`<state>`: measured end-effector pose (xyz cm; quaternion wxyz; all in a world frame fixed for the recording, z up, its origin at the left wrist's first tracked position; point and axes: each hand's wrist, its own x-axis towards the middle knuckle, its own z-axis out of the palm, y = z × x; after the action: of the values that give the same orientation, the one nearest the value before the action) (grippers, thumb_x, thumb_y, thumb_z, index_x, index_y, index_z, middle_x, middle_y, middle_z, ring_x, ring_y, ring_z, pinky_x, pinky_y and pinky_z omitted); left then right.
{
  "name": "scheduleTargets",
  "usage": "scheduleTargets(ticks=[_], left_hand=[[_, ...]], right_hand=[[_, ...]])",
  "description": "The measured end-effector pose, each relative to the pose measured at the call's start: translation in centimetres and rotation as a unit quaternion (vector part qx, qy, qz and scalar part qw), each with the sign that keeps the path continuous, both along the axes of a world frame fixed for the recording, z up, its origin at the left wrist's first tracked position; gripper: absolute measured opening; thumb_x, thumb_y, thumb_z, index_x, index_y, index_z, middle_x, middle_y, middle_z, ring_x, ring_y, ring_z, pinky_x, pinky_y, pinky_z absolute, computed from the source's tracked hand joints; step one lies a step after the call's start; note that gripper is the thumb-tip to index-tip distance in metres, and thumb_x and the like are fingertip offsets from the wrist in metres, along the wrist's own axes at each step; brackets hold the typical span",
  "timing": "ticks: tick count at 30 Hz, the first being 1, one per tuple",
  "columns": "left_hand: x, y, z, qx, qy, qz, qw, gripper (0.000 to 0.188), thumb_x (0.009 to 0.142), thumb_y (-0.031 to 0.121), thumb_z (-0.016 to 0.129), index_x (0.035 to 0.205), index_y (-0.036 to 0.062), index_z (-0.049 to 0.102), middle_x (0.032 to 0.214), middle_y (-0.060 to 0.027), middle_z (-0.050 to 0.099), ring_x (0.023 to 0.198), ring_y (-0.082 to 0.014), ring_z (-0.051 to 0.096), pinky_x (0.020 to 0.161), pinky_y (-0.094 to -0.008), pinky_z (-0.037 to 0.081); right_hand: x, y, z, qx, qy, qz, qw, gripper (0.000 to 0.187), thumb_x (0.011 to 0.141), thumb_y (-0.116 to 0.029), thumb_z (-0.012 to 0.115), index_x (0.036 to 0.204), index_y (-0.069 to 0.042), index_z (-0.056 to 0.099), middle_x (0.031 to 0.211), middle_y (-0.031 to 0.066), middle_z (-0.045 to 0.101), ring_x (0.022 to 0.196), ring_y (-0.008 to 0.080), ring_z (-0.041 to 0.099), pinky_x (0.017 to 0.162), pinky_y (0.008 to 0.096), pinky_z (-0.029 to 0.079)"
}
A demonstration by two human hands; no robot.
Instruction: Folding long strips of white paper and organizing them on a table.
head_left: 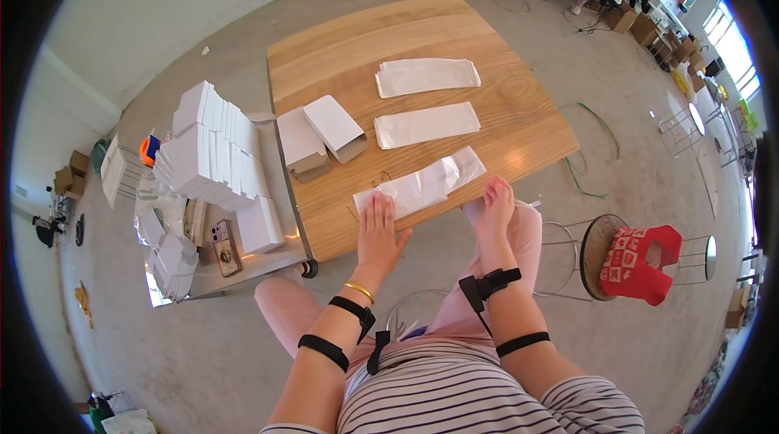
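Observation:
My left hand [377, 235] lies flat, fingers stretched, on the left end of a shiny, translucent white plastic bag [418, 186] near the table's front edge. Just off the bag's right end, my right hand [497, 211] is at the table edge with its fingers curled together; anything between them is hidden. Thin dark wire-like loops [381, 178] show beside the bag's far left corner. Beyond it lie a flat stack of white plastic bags [428, 125] and a farther stack of similar bags [428, 77], both apart from my hands.
Two white cardboard boxes [334, 129] sit at the wooden table's [365, 36] left. A metal cart alongside carries piled white boxes [211, 150] and a phone [225, 247]. At right, a stool [595, 259] holds a red bag [641, 262]. People sit working at the far right.

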<state>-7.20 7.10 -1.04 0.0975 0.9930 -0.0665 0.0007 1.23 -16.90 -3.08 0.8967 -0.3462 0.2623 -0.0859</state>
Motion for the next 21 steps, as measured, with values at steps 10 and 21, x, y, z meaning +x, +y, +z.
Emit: scheduleTargets(ticks=[10,21], left_hand=[[0.0,0.1,-0.3,-0.023,-0.019,-0.005,1.000,0.083,0.097,0.047,0.052,0.155,-0.0023,0.018,0.161,-0.0248,0.015,0.151,-0.0381,0.014,0.122,-0.0505,0.012],[-0.8,1.3,0.1,-0.024,-0.029,0.008,0.999,0.084,0.095,0.046,0.055,0.156,0.0012,0.019,0.160,-0.0273,0.015,0.150,-0.0412,0.014,0.122,-0.0508,0.010]], right_hand=[[-1.2,8.2,2.6,-0.815,-0.239,0.325,0.415,0.068,0.096,-0.046,0.052,0.152,-0.011,0.035,0.161,0.0116,0.025,0.150,0.0286,0.019,0.121,0.0515,0.014],[-1.5,8.6,2.1,-0.835,-0.226,0.325,0.382,0.074,0.095,-0.052,0.051,0.154,-0.012,0.031,0.161,0.0116,0.025,0.150,0.0294,0.019,0.122,0.0507,0.014]])
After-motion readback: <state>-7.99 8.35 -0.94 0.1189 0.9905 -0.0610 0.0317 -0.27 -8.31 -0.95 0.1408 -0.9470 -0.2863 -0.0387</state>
